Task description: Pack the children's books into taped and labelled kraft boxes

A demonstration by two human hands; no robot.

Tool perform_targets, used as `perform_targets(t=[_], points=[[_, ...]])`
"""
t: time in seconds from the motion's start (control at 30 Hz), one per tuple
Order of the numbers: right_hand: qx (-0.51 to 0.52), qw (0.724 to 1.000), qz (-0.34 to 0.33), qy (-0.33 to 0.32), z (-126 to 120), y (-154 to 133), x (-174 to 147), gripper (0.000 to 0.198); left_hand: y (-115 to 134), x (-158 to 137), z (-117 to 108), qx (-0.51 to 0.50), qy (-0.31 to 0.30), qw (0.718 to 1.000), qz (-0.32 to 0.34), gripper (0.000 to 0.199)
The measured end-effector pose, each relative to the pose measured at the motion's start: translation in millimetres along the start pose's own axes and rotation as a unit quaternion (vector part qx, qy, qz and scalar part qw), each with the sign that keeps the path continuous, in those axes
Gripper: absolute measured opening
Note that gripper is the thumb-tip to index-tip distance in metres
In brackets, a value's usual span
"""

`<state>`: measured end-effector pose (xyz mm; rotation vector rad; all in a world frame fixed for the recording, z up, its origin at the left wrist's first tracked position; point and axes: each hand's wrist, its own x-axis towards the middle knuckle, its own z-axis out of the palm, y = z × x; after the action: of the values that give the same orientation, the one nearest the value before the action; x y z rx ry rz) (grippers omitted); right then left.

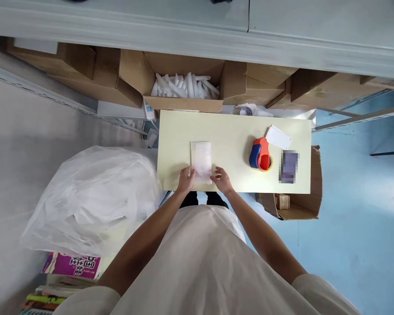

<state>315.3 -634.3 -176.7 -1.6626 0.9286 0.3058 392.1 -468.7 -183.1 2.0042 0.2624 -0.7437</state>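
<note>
So both hands sit at the near edge of the pale counter (236, 131), each pinching a bottom corner of a flat white pouch (201, 161) lying on it: left hand (185, 179) on the left corner, right hand (222, 179) on the right, fingers curled onto the pouch edge. To the right of the pouch there's a red and blue tape dispenser (260, 155), a white card (278, 137) just past that. Beyond the pouch, off the counter's far edge, an open cardboard box (184, 83) holds white tubes (185, 85). Left of the pouch, off the counter, sits a big clear plastic bag (92, 197).
</note>
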Motion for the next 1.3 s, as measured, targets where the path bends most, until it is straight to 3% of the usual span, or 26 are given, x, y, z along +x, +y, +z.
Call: perform_targets(t=[0.17,0.33,0.6,0.8,1.0,1.3], points=[[0.081,0.995,0.033,-0.051,9.1,-3.7,5.9,0.059,2.5,-11.3,8.2,0.018,-0.034,0.999,-0.009,0.047],[0.092,0.994,0.036,-0.045,29.2,-18.6,19.5,0.059,5.0,-1.9,7.4,0.019,0.007,1.0,-0.013,0.047],[0.062,0.996,0.004,-0.065,84.1,-74.8,69.2,0.062,20.1,65.8,-43.1,-0.005,0.074,0.997,0.002,0.05],[0.041,0.997,-0.035,-0.06,119.6,-113.4,107.6,0.064,32.5,121.4,-71.3,-0.024,0.116,0.992,0.034,0.041],[0.047,0.995,-0.051,-0.065,128.7,-128.3,117.0,0.061,31.2,143.2,-79.8,-0.047,0.113,0.992,0.038,0.046],[0.066,0.995,-0.051,-0.053,127.1,-123.9,109.8,0.064,36.8,135.8,-85.7,-0.027,0.113,0.991,0.063,0.042]])
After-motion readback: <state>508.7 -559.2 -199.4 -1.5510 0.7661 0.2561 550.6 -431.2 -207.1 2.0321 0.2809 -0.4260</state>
